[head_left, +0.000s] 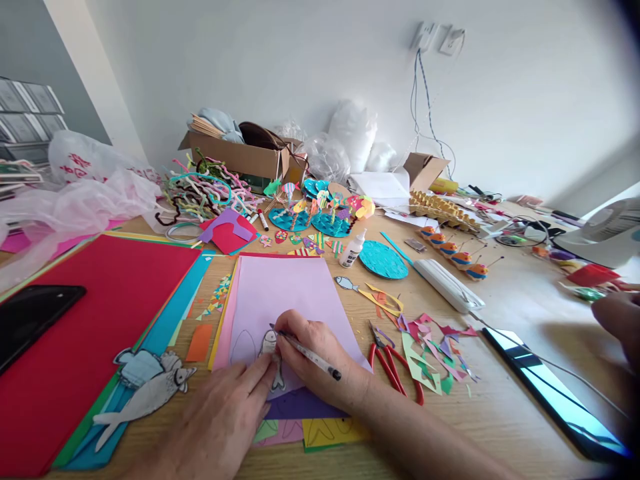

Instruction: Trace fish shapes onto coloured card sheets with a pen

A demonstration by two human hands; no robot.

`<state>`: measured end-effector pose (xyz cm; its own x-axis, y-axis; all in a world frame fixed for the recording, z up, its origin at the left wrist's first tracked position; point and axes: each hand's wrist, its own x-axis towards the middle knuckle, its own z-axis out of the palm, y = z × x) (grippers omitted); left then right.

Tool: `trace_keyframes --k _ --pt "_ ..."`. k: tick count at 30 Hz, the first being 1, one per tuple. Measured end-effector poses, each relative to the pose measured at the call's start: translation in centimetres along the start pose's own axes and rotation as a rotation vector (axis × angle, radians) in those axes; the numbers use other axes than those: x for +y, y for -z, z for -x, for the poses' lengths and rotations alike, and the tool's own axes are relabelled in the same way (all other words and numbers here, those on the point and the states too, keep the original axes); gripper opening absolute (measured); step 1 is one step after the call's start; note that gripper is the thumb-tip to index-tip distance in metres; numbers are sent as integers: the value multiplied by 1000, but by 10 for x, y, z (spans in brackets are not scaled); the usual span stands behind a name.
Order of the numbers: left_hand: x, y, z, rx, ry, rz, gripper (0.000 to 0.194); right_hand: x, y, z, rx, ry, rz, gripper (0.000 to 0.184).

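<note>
My right hand point(320, 357) grips a black-capped gel pen point(313, 358), its tip at the head of a small grey paper fish cutout point(270, 342). The cutout lies on a lilac paper sheet point(285, 287), with a pencil-like fish outline to its left. My left hand point(220, 413) rests flat, fingers outstretched, the fingertips pressing on the cutout's edge. Part of the fish is hidden under my fingers. Left of my left hand lie larger grey paper fish cutouts point(150, 393). Red-handled scissors point(393, 367) lie to the right of my right forearm.
A red paper stack point(125, 293) carries a black phone point(40, 313). Paper scraps point(440, 347), a glue bottle point(353, 249) and a blue disc point(384, 259) lie beyond. Another phone point(550, 387) sits at right, near another person's hand point(617, 320). Pipe cleaners point(210, 187) and a cardboard box point(240, 157) stand behind.
</note>
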<state>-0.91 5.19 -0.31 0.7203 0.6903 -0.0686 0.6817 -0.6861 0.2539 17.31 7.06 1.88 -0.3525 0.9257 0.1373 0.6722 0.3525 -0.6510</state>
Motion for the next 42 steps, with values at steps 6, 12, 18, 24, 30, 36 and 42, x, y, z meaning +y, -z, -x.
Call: trace_keyframes --k 6,12,18,24,30,36,42 --pt "-6 -12 4 66 -111 -59 50 -1 6 -9 -3 -79 -266 13" --pt "-9 -14 6 137 -151 -121 56 1 -1 -12 -76 -149 -377 15" --pt "-5 -11 11 162 -133 -191 63 2 -5 -14 -105 -152 -349 15" --pt "-3 -9 13 146 -120 -186 63 3 -7 -14 -101 -143 -345 15" --pt "-3 -9 10 112 -115 -199 65 3 -7 -14 -105 -129 -330 15" --pt "-2 -6 12 103 -113 -197 65 2 -7 -15 -111 -129 -307 15" --pt "-4 -8 11 140 -135 -254 69 1 -7 -15 -99 -146 -306 15"
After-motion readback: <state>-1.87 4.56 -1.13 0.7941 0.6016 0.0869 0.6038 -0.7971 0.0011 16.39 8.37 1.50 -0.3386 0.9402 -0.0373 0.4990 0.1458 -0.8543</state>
